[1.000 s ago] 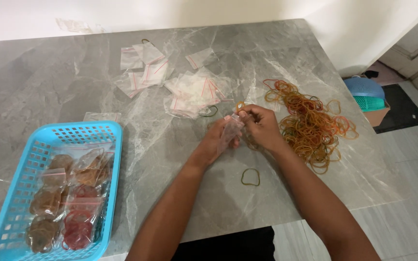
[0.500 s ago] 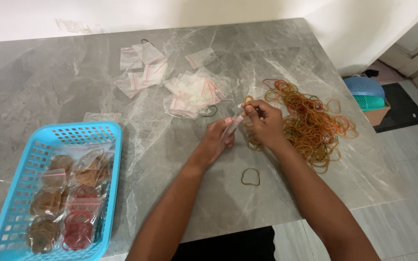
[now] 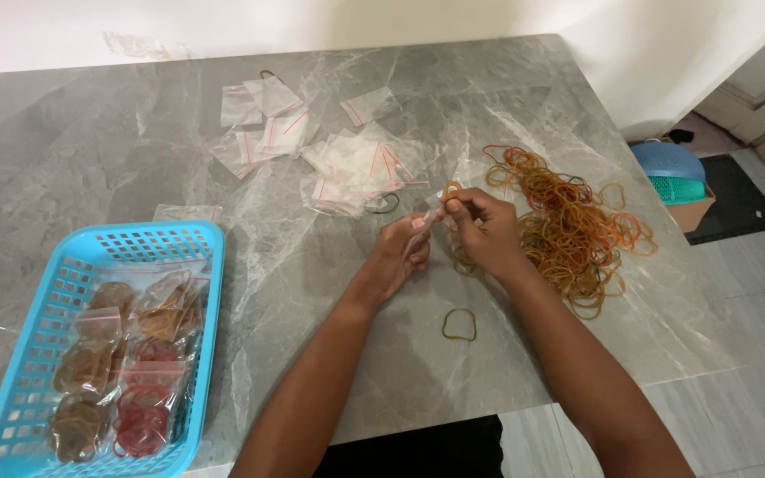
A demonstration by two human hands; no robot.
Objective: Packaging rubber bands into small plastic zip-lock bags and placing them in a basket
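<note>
Hands: left [image 3: 400, 257], right [image 3: 489, 235], sharing one clear bag [image 3: 425, 223]; one stray band [image 3: 459, 325].

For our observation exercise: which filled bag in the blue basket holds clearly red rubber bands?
The bag at the basket's near end, right side; the other bags hold brownish bands.

Grey marbled table [image 3: 117, 159]. Blue slotted basket [image 3: 46, 292] at near left edge, holding filled clear bags of rubber bands. Lone greenish band [image 3: 459, 325] lies near the front edge. Blue-green container [image 3: 676, 173] on the floor, right.
</note>
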